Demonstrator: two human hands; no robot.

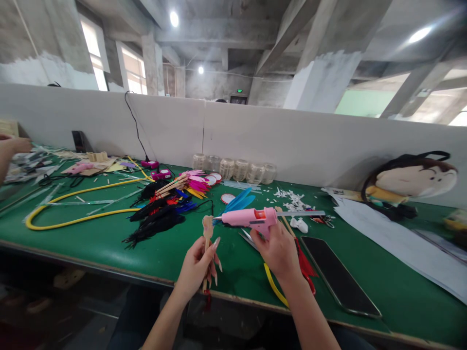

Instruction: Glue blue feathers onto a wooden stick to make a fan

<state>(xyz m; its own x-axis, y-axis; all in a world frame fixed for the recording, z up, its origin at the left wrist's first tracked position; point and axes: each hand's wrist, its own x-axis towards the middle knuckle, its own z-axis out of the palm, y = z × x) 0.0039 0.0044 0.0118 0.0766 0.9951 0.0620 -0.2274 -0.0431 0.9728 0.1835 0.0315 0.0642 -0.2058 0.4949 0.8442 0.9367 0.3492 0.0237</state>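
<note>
My left hand (199, 265) is closed round a thin wooden stick (207, 234) with a broader, shaped top, held upright near the table's front edge. Something red hangs from its lower end. In my right hand (279, 248) is a pink glue gun (244, 217), with a clear glue stick (302, 213) poking out of its back. The gun's nozzle points left and is at the stick's top; whether it touches I cannot tell. Blue feathers (239, 200) lie behind the gun. Scissors (250, 239) are partly hidden under my right hand.
A black phone (341, 277) and white paper (397, 243) lie to the right, near a plush-faced bag (412, 182). Feathered sticks (171, 194) are heaped left of centre. Several glass jars (241, 170) line the partition. A yellow cable (87, 187) loops leftward; another person's hand (16, 145) is far left.
</note>
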